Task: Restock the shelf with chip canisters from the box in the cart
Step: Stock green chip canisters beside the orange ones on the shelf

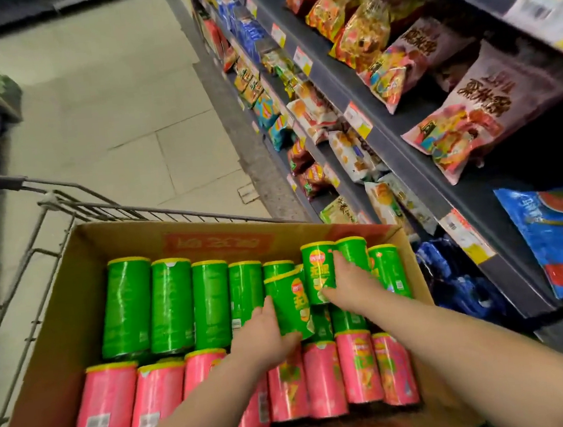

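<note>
Left grip (267, 335) holds one green canister (290, 303), right grip (347, 284) a second green canister (317, 271), pink canisters (323, 379) beside.

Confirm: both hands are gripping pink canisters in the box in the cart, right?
Wrong colour. In the head view the left hand grips the tilted green canister and the right hand the green canister beside it, in the box in the cart.

Soft, dim indoor light, with the pale floor (117, 91) brightest at upper centre. Deep shadow fills the shelf (543, 160) recess at right. Glare streaks the green canisters (127, 307). Wide-angle distortion bends the frame edges. The left edge and upper right corner are blurred.
</note>
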